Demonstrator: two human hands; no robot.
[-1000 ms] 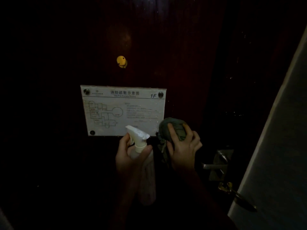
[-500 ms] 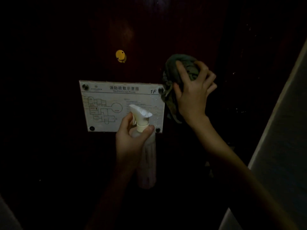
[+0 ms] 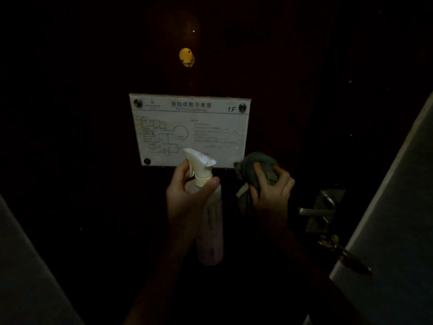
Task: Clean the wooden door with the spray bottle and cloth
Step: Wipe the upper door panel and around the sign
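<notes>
head view | door (image 3: pixel 234 55): dark wood, carries sign (image 3: pixel 164 113) | left hand (image 3: pixel 187 198): fingers wrapped round bottle (image 3: pixel 209 221) neck, bottle upright just below sign, nozzle overlapping sign's lower edge | right hand (image 3: pixel 271 195): fingers curled over bunched cloth (image 3: pixel 257 167), at sign's lower right corner | handle (image 3: pixel 314 211): below and right of sign

The dark door (image 3: pixel 276 66) carries a white sign (image 3: pixel 189 130) fixed at its corners, a yellow disc (image 3: pixel 186 57) above it. A cloth (image 3: pixel 263 161) lies against the door by the sign's lower right corner, a lever handle (image 3: pixel 315 211) farther right.
</notes>
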